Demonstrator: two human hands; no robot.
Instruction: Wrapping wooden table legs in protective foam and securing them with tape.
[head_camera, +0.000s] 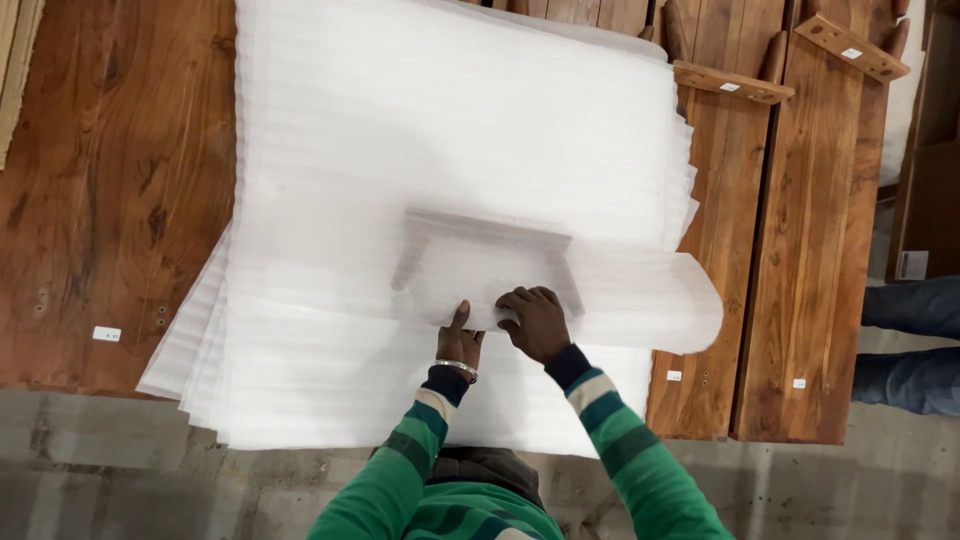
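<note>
I look down on a stack of white foam sheets (440, 130) spread over a dark wooden bench (110, 190). Through the top sheet I make out a faint, hazy framed shape (485, 255); it is wrapped in foam and I cannot tell what it is. My left hand (458, 345) lies at the near edge of that wrapped piece, thumb raised, its grip clenched on the foam edge. My right hand (535, 322) sits just beside it, fingers curled over the same fold and grasping the foam. The fold runs out to the right as a rolled foam flap (650, 300) with a rounded end. Both sleeves are striped green. To the right stand long wooden planks (800, 250) with small brackets near their far ends. At the far right edge, someone's legs in blue jeans (915, 340) are partly in view.
</note>
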